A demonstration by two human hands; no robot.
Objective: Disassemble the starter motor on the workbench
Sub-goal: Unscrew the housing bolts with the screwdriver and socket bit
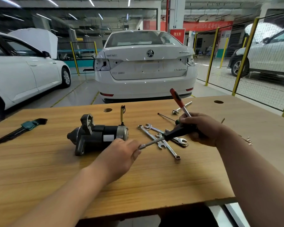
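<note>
The black starter motor (97, 135) lies on its side on the wooden workbench (56, 169), silver end cap to the right. A yellow-sleeved lead (122, 114) stands up from it. My left hand (121, 154) sits just right of the motor's end and pinches the metal tip of a black-handled screwdriver (175, 132). My right hand (202, 128) grips that screwdriver's handle together with a red-handled screwdriver (177, 99) that points up and away.
Several combination wrenches (161, 136) lie crossed under the screwdriver. A hex key set (23, 128) lies at the left. A socket extension bar (181, 108) and a thin rod (166, 116) lie behind my right hand, small screws (247, 140) at the right. White cars stand beyond the bench.
</note>
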